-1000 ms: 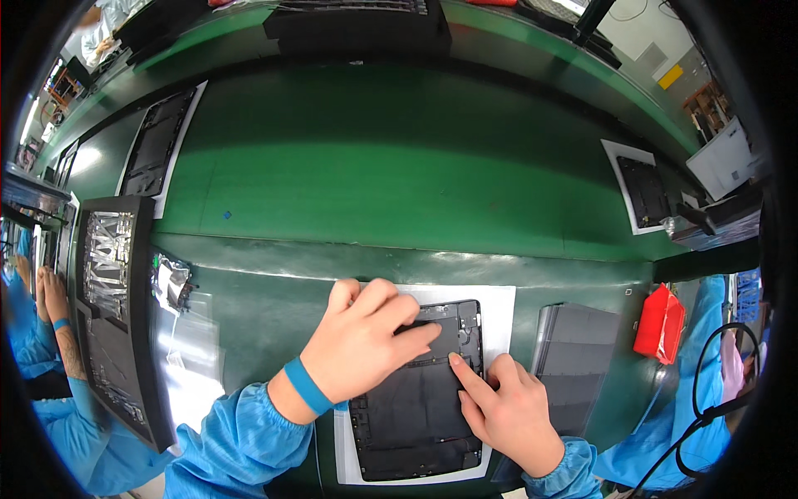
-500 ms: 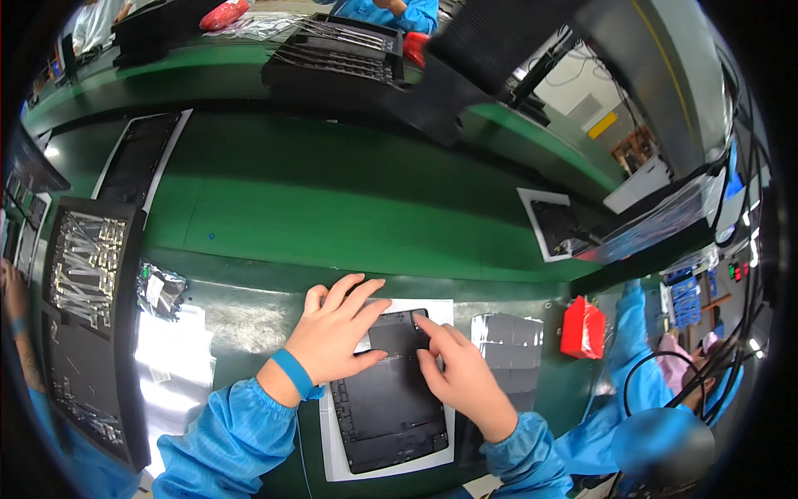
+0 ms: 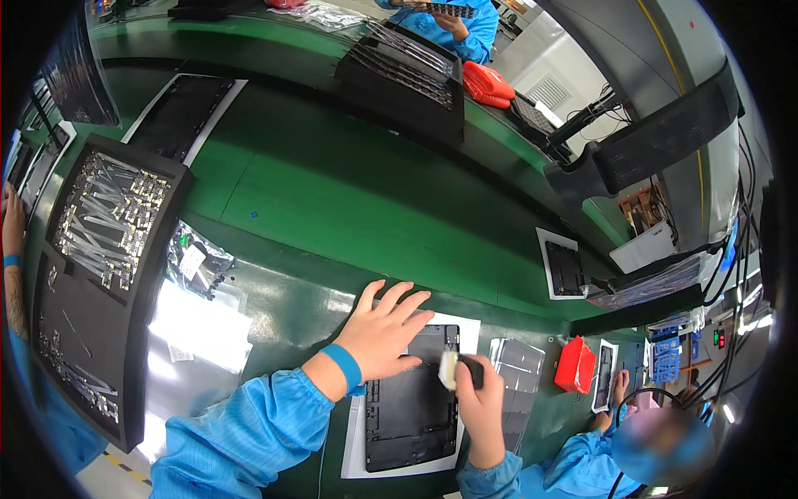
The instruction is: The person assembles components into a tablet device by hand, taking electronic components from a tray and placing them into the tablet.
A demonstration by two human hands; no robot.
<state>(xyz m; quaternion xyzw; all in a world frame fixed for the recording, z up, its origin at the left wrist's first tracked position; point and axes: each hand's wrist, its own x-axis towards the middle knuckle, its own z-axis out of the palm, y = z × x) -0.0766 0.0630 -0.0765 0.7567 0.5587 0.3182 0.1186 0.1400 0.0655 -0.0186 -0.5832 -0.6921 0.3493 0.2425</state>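
A black tablet-like housing (image 3: 411, 420) lies on a white sheet (image 3: 353, 453) in front of me. My left hand (image 3: 378, 337) is spread with fingers apart over its upper left corner, palm down. Gripped in my right hand (image 3: 482, 407) is a small block-shaped tool (image 3: 450, 371) with a pale whitish head and a black back; its exact kind does not show. The tool is at the housing's upper right edge, and whether it touches the surface I cannot tell.
A black tray (image 3: 87, 303) of small boards with flat cables stands left, beside a clear bag (image 3: 195, 262) of small black parts. Grey film sheets (image 3: 517, 382) and a red box (image 3: 574, 364) are right. More housings (image 3: 179, 116) lie beyond. Co-workers sit across and at right.
My right hand, empty before with its fingers on the housing's upper right corner, now holds the small pale-headed tool. My left hand stays spread at the upper left. The head view has shifted.
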